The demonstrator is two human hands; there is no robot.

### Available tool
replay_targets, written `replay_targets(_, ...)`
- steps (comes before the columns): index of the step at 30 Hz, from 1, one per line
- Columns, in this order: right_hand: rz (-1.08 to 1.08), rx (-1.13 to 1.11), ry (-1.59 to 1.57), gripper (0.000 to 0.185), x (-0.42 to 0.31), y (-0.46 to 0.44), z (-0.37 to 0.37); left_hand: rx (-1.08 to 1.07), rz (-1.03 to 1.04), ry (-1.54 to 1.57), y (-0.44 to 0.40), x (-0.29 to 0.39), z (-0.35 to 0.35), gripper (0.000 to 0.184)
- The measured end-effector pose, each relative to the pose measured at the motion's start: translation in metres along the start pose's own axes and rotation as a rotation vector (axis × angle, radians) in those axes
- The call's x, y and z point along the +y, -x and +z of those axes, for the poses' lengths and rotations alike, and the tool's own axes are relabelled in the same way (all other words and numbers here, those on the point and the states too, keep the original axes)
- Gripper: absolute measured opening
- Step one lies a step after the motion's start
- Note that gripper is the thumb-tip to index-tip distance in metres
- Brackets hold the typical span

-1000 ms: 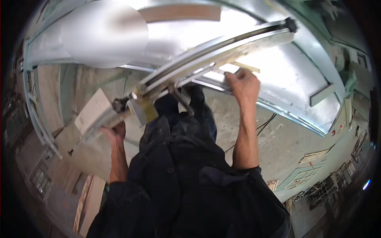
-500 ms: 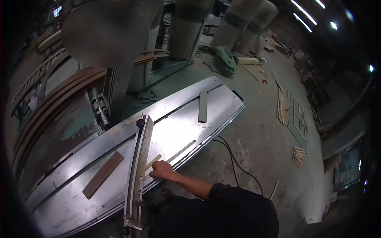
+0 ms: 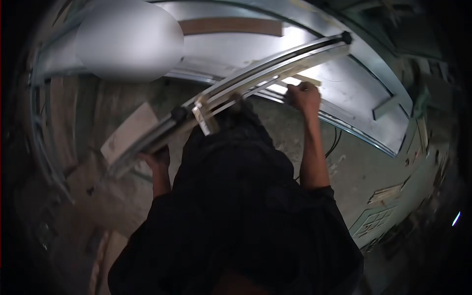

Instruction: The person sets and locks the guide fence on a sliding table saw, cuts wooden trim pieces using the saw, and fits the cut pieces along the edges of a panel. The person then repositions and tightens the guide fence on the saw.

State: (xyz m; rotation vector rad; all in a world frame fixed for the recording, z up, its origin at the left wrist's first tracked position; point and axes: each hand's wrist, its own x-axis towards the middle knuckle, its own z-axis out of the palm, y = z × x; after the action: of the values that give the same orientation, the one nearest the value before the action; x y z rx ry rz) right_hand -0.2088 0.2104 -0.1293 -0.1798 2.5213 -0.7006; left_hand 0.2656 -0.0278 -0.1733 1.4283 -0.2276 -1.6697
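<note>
A long metal rail (image 3: 275, 66) with a pale wooden bar along it lies slantwise across the metal table (image 3: 221, 51) and reaches past its near edge towards my body. At the rail's lower left part, my left hand (image 3: 158, 160) is closed around its underside, with the fingers partly hidden. My right hand (image 3: 306, 97) is closed in a pinch at the table's near edge, right of the rail; what lies between its fingertips is hidden. Just above the right hand is a thin pale wooden strip (image 3: 309, 80). A black knob (image 3: 346, 37) sits at the rail's far end.
On the table are a brown wooden board (image 3: 231, 26) and a short grey-green strip (image 3: 386, 107). A pale board (image 3: 129, 132) stands behind the rail at left. Black cables (image 3: 334, 142), wood strips (image 3: 386, 193) and a window-like frame (image 3: 376, 221) lie on the floor at right.
The view swung over the table and workshop, then came back down to both hands. Compared with a second ago, the rail's lower end and my left hand sit slightly further right. My right hand remains pinched.
</note>
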Motion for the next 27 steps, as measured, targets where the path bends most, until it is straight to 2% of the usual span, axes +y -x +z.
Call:
replay_targets(1,0.046,-0.009,-0.034,0.037,-0.012,0.008,-0.008,-0.011,0.008,0.007,0.013,0.004,0.013,0.091)
replay_targets(4,0.061,-0.037,-0.133,0.036,-0.015,0.01,-0.004,0.103,0.025,0.049,0.008,0.012,0.015,0.09)
replay_targets(9,0.044,-0.072,-0.126,0.031,-0.021,0.01,0.003,0.167,0.034,0.051,0.002,0.02,0.017,0.09)
replay_targets(17,0.131,-0.063,-0.246,0.033,-0.034,0.013,0.005,0.208,0.05,0.017,-0.013,0.034,0.006,0.09)
replay_targets(19,0.145,-0.091,-0.328,0.034,-0.032,0.012,0.004,0.28,0.051,0.039,-0.011,0.033,0.009,0.084)
replay_targets(23,0.145,-0.109,-0.405,0.034,-0.03,0.01,0.004,0.304,0.058,0.053,-0.011,0.032,0.011,0.084)
replay_targets(27,0.135,-0.106,-0.437,0.034,-0.029,0.009,0.005,0.243,0.026,0.001,-0.006,0.036,0.013,0.09)
